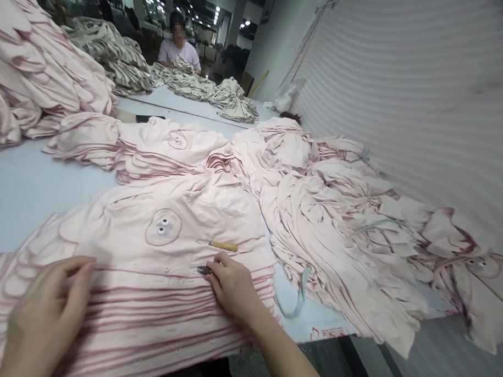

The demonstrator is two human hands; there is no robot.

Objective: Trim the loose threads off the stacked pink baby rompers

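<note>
A stack of pink garments lies in front of me, the top one showing a round patch with two eyes. My left hand rests flat on the left part of the stack, fingers together, holding nothing. My right hand presses on the stack's right edge and pinches a small dark tool between its fingertips. A wooden-handled awl lies on the top garment just beyond my right hand.
Loose pink garments are heaped to the right against a white ribbed wall. More pink stacks rise at the left. Beige garments lie at the far end, where another person sits. The table's edge runs near my right forearm.
</note>
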